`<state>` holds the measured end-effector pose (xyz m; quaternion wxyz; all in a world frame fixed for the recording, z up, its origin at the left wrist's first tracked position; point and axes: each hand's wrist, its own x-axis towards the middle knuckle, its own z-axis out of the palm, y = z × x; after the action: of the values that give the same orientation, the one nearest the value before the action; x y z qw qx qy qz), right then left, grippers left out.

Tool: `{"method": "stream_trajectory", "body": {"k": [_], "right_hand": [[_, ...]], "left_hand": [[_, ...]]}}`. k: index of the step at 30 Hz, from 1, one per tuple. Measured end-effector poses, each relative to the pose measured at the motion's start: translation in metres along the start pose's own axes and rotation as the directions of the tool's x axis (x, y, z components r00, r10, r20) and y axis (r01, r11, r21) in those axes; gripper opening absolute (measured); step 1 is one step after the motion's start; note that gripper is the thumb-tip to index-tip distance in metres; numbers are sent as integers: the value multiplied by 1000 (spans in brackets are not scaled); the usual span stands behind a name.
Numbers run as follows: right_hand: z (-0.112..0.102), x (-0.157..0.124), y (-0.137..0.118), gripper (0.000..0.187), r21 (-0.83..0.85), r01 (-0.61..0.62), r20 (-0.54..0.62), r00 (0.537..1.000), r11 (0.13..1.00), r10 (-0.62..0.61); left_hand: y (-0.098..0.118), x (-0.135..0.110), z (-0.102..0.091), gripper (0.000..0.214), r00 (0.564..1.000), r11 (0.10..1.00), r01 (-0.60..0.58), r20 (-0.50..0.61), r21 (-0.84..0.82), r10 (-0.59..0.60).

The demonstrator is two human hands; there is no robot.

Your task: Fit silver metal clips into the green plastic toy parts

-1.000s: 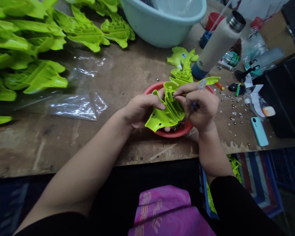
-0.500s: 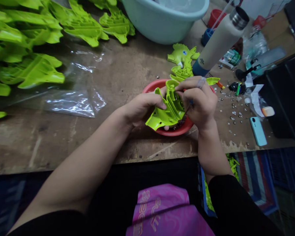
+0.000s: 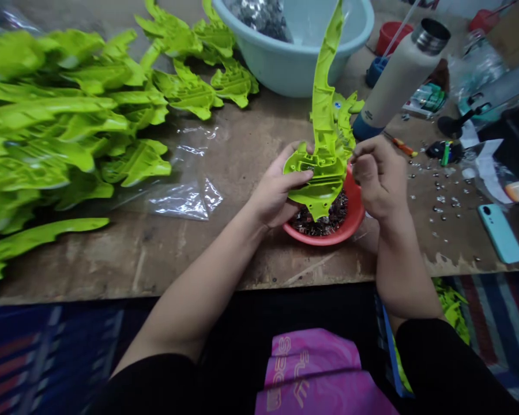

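My left hand (image 3: 277,193) grips a long lime-green plastic shell (image 3: 324,115) by its broad lower end and holds it upright over a red bowl (image 3: 350,222). The bowl contains small dark metal bits. My right hand (image 3: 378,178) is curled beside the shell's right edge, fingertips pinched against it; whether a tool is still inside the fist I cannot make out.
A big heap of matching green shells (image 3: 64,132) covers the left of the wooden table, beside a clear plastic bag (image 3: 181,193). Behind stand a pale blue basin (image 3: 294,46) and a white bottle (image 3: 402,75). Loose screws (image 3: 441,193) and a teal phone (image 3: 500,233) lie right.
The green shell has been turned from lying tilted over the bowl to standing upright. The pen-like tool seen in my right hand before no longer shows. The camera view shifted left.
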<state>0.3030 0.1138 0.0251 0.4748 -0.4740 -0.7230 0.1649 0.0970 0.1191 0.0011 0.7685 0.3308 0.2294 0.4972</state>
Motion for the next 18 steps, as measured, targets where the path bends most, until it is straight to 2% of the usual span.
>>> {"method": "stream_trajectory", "body": {"k": [2, 5, 10, 15, 16, 18], "right_hand": [[-1, 3, -3, 61, -4, -16, 173, 985, 1000, 16], [1, 7, -4, 61, 2, -84, 266, 961, 996, 81], [4, 8, -2, 66, 45, -194, 256, 950, 980, 177], [2, 3, 13, 71, 162, -406, 319, 884, 899, 342], [1, 2, 17, 73, 161, -415, 307, 883, 896, 354], [1, -1, 27, 73, 140, -373, 245, 910, 917, 334]], "left_hand": [[-2, 1, 0, 57, 1000, 999, -26, -14, 20, 26], [-4, 1, -2, 56, 999, 998, -46, 4, 43, 46], [-10, 1, -6, 58, 991, 985, -127, 64, 115, 120], [-23, 7, -12, 52, 958, 932, -286, 73, 223, 276], [-24, 8, -13, 52, 950, 914, -313, 77, 260, 303], [-25, 8, -14, 54, 938, 879, -344, 67, 329, 341]]}}
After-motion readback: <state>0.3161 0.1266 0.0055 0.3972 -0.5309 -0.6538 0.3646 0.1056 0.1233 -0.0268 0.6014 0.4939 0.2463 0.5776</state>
